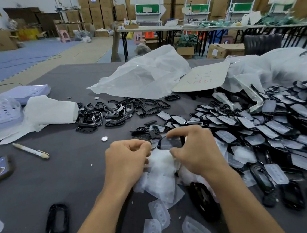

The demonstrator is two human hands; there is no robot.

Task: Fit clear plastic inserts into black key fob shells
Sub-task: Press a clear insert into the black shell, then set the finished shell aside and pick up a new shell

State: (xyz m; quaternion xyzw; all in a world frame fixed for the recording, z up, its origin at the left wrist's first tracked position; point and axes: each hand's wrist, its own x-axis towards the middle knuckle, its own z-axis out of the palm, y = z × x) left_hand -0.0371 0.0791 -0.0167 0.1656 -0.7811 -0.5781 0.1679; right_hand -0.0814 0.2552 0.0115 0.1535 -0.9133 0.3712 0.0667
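Judging by the piles, the job was rated partly done. 1 black shell [170, 142] was gripped by the right hand [195, 149] over the loose clear inserts [160, 171]. The left hand [126, 159] was curled (contents could not be told). Many fitted shells [278, 125] were stacked at right; empty shells [112, 112] were left.

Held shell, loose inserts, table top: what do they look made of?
Shell in the right hand: black moulded plastic, judging by the faint sheen on it. Inserts: translucent, milky soft plastic or silicone, with moulded button dimples; can't tell which. Table top: dark grey, matte, probably cloth or felt.
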